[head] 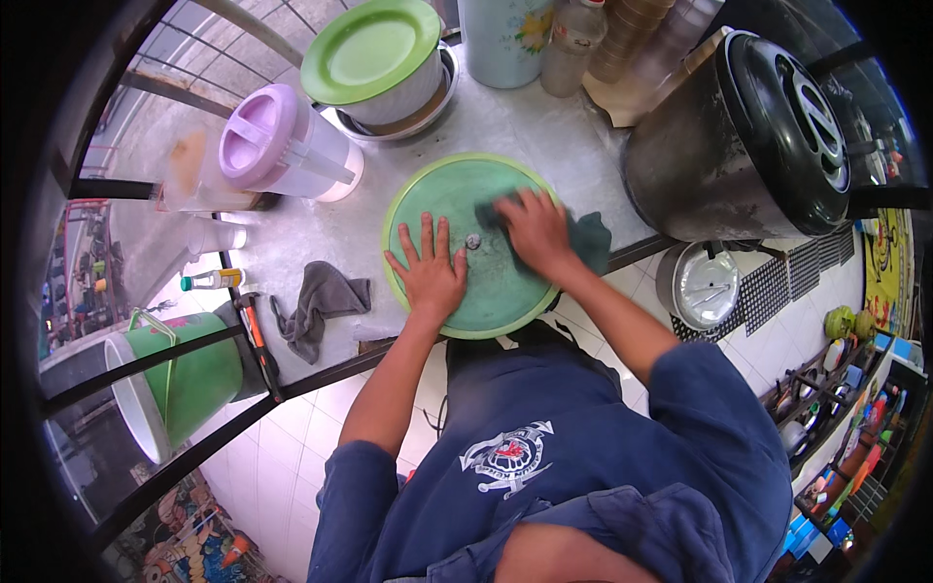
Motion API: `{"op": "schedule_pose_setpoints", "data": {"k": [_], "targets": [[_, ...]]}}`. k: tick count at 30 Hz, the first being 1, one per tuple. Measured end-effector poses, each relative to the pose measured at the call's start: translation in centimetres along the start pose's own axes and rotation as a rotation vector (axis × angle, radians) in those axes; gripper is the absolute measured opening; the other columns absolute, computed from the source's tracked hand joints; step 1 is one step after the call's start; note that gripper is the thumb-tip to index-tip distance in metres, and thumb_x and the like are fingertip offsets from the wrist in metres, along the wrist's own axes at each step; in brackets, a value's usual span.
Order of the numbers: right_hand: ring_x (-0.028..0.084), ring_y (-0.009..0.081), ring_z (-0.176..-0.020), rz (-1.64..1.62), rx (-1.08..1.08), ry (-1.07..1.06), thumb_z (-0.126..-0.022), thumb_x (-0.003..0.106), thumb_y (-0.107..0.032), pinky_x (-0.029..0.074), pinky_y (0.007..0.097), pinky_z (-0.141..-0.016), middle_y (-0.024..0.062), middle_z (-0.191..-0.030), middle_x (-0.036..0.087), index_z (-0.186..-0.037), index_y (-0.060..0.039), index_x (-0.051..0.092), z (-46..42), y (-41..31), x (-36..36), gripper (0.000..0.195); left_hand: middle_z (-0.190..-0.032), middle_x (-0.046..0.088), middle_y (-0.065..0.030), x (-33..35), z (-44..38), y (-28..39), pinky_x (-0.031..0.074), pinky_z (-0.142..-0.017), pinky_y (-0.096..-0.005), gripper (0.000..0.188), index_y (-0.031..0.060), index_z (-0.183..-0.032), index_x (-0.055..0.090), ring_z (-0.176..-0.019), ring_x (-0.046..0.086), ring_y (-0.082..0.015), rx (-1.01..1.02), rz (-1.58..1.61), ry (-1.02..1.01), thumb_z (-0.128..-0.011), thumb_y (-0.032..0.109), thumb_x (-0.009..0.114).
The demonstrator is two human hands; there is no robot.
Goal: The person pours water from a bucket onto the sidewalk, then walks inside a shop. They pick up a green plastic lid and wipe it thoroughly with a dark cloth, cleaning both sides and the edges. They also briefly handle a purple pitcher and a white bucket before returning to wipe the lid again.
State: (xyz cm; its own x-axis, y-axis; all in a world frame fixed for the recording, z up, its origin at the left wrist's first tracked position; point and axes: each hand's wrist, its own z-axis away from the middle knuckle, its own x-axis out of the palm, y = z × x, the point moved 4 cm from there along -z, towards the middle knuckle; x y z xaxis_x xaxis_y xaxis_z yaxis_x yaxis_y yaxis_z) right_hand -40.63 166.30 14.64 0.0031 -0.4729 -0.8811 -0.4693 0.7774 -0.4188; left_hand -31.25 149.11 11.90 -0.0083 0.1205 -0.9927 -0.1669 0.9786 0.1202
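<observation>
A round green plastic disc [466, 197], a lid or a shallow tray with a yellow-green rim, lies before me at the table's near edge. A small greyish spot or fitting marks its middle. My left hand [431, 275] rests flat on the left part of the disc, fingers spread and holding nothing. Over the right part, my right hand [538, 232] is blurred, its fingers curled on a dark green cloth [592, 239]. One bunched end of the cloth shows beyond the fingertips, and the rest hangs past the disc's right rim.
A crumpled grey cloth [321, 306] and an orange-handled tool [255, 331] lie left on the metal table [503, 120]. Behind stand a lilac-lidded pitcher [291, 149], a green plate [375, 47] atop a bowl, and a plastic bottle [572, 47]. A black lidded container [707, 146] stands right.
</observation>
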Motion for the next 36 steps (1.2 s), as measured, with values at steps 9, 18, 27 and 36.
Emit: {"op": "schedule_pose_setpoints", "data": {"k": [9,18,27,36], "targets": [[0.056,0.0273,-0.1,-0.082,-0.164,-0.198,-0.083,0.057,-0.016,0.042,0.0444,-0.078,0.0058,-0.113,0.059,-0.103,-0.0258,0.07,2.6,-1.3,0.4,0.025,-0.16,0.021,-0.0056,0.0,-0.3,-1.2,0.006,-0.108,-0.0728,0.061,0.0165,-0.148,0.036,-0.146,0.01,-0.0414,-0.127,0.08,0.01,-0.095,0.045,0.045],[0.057,0.0274,-0.099,0.009,-0.139,-0.121,-0.084,0.055,-0.016,0.044,0.048,-0.079,0.0048,-0.105,0.059,-0.1,-0.0232,0.069,-9.3,-4.5,5.1,0.023,-0.161,0.018,-0.0056,0.1,-0.9,-0.7,0.005,-0.108,-0.0724,0.062,0.0152,-0.15,0.032,-0.147,0.007,-0.0398,-0.076,-0.047,-0.034,-0.097,0.045,0.04],[0.059,0.0289,-0.091,-0.064,-0.052,-0.237,-0.082,0.058,-0.015,0.048,0.0436,-0.069,0.0095,-0.103,0.057,-0.108,-0.0217,0.067,7.5,-2.3,-1.2,0.029,-0.161,0.019,-0.0047,0.3,-0.6,-1.4,0.007,-0.107,-0.0731,0.061,0.0164,-0.15,0.032,-0.148,0.008,-0.0387,-0.169,0.002,0.009,-0.097,0.044,0.042],[0.058,0.0335,-0.092,-0.075,0.104,0.058,-0.087,0.054,-0.016,0.049,0.0484,-0.072,0.0106,-0.099,0.057,-0.101,-0.0187,0.065,-7.3,1.6,1.5,0.018,-0.16,0.019,-0.0058,-0.3,-1.0,-0.7,0.007,-0.106,-0.0743,0.06,0.0167,-0.15,0.033,-0.147,0.009,-0.0396,-0.11,-0.019,0.02,-0.097,0.044,0.042]]}}
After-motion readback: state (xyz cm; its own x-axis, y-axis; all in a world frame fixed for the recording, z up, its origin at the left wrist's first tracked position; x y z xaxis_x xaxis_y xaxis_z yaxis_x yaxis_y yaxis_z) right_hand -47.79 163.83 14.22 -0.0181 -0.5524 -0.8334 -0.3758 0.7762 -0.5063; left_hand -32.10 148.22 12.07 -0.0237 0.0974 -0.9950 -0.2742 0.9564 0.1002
